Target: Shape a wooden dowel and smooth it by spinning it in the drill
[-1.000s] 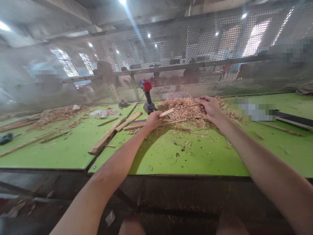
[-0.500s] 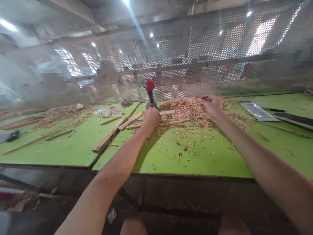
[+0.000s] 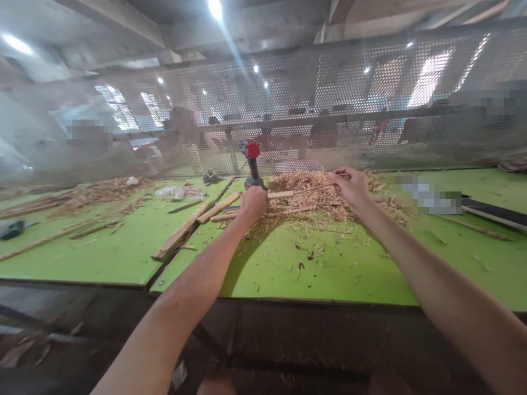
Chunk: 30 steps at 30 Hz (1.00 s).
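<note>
My left hand (image 3: 254, 202) is closed around a pale flat piece of wood (image 3: 281, 195), whose end sticks out to the right. A thin brown rod (image 3: 315, 187) runs from about that end to my right hand (image 3: 352, 186), which pinches it between fingertips and thumb. Whether rod and wood are joined, I cannot tell. Curly wood shavings (image 3: 304, 181) lie heaped behind and below the rod. Just beyond my left hand a red and black cordless drill (image 3: 252, 163) stands upright on its battery.
Wooden strips (image 3: 181, 236) lie to the left on the green table (image 3: 99, 263), near a clear plastic bag (image 3: 177, 192). More shavings (image 3: 94, 195) are further left. A dark flat board (image 3: 498, 213) lies at the right. Perforated mesh (image 3: 288, 126) closes off the back.
The camera view has tilted slightly, so the table sits a little lower. My right hand has come slightly nearer the left; both keep their grips.
</note>
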Tool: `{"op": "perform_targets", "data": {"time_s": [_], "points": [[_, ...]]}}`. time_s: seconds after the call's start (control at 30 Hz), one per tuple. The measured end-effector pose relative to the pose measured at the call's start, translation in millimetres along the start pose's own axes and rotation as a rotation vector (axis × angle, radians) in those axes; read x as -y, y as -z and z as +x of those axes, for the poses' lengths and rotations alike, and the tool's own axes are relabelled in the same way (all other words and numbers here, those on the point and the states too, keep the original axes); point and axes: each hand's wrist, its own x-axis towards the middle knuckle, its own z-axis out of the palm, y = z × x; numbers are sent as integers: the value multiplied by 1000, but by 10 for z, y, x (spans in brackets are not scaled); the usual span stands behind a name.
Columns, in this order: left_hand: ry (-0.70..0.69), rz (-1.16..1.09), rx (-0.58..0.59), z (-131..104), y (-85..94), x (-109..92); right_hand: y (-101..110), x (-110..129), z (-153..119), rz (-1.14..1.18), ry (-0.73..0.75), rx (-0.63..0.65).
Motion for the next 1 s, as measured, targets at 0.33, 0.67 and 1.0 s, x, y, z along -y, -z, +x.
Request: {"op": "perform_targets", "data": {"time_s": [0.33, 0.67, 1.0], "points": [[42, 24, 58, 2, 12, 20, -58, 105, -160, -15, -88, 33], [36, 60, 85, -12, 52, 43, -49, 117, -164, 37, -79, 102], [3, 66, 130, -20, 51, 37, -14, 61, -141, -13, -2, 101]]}}
